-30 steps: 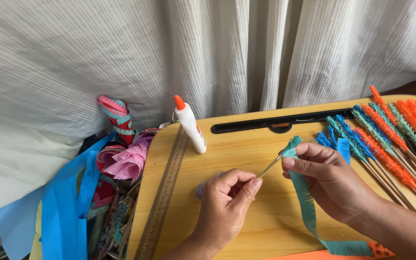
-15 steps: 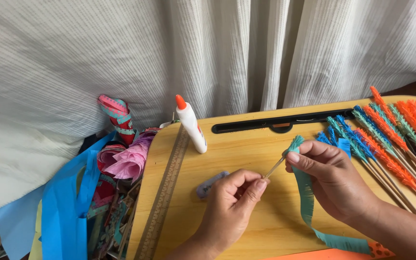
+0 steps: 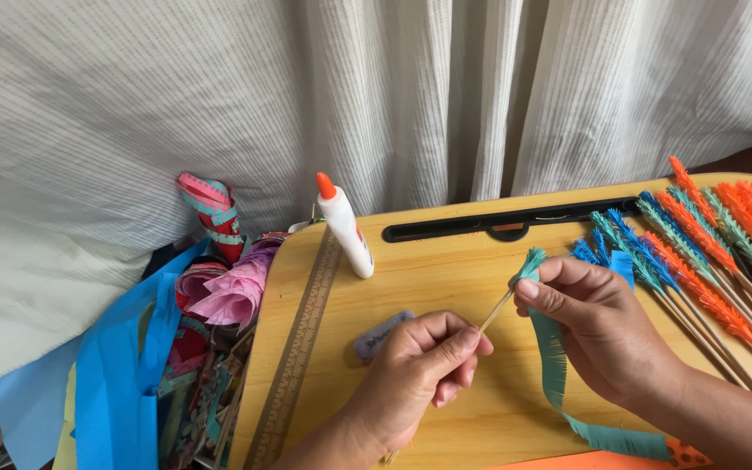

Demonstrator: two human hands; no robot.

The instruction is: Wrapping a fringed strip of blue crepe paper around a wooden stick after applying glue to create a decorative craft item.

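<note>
Fingers of your left hand [image 3: 419, 370] pinched the thin stick [image 3: 495, 312] low to steady it, while your right hand [image 3: 598, 335] clamped the fringed teal strip [image 3: 553, 365] against its tip, just above your thumb

Both hands, left [image 3: 415, 370] and right [image 3: 598, 326], pinch with curled fingers.

A home craft corner — a small wooden worktop [image 3: 446, 287] set against white curtains [image 3: 376, 96], with a glue bottle [image 3: 344, 224], a ruler [image 3: 293, 365] and heaped paper scraps [image 3: 193, 339] (pink, blue, teal) beside it.
</note>
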